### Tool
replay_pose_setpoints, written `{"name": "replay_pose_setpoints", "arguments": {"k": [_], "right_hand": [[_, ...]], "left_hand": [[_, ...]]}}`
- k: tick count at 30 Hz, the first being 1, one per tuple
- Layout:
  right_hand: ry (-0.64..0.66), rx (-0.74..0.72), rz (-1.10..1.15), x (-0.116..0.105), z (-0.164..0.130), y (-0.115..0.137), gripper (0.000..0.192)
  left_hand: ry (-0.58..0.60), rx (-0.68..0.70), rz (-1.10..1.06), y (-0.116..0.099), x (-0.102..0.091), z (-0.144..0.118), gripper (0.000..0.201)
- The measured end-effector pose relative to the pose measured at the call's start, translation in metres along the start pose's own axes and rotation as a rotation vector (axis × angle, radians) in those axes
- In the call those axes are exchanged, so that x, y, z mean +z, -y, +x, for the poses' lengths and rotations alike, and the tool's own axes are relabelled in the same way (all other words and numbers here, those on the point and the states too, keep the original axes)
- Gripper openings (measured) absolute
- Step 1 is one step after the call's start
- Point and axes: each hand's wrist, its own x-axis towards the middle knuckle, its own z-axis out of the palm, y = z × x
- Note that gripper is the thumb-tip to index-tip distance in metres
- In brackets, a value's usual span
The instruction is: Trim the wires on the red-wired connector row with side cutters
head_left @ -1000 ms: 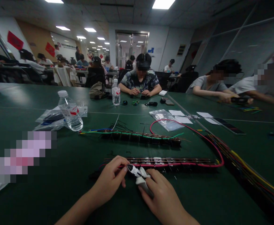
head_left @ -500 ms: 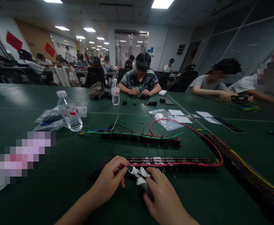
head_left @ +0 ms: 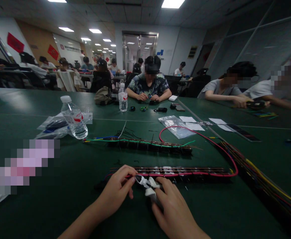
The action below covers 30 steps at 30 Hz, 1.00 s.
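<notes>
My right hand [head_left: 172, 202] is wrapped around the white-and-grey handles of a pair of cutting pliers [head_left: 142, 180]. The pliers' dark jaws point left, touching or almost touching the fingertips of my left hand [head_left: 119, 187]. Thumb and finger of that left hand pinch a red wire [head_left: 195, 174]; the exact spot between the jaws is too small to make out. This wire runs along the near black strip with copper-coloured rods [head_left: 185, 170], then loops back at the right end. Behind it lies a second black strip [head_left: 147, 146] with a green wire on it.
A water bottle [head_left: 74, 119] stands at the left beside plastic bags [head_left: 53, 127]. A long bundle of coloured wires [head_left: 265, 182] lies along the right. Further back are a clear bag [head_left: 176, 127], paper slips [head_left: 195, 126], a phone [head_left: 245, 133] and several people working.
Both hands, the pliers and the red wire stay almost in place. The view has shifted very slightly.
</notes>
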Motion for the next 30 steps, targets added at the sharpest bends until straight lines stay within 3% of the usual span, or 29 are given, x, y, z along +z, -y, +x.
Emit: {"name": "replay_pose_setpoints", "arguments": {"k": [30], "right_hand": [[-0.036, -0.053, -0.026, -0.0014, 0.0029, 0.0021, 0.016]], "left_hand": [[0.004, -0.007, -0.001, -0.0015, 0.0006, -0.0002, 0.015]]}}
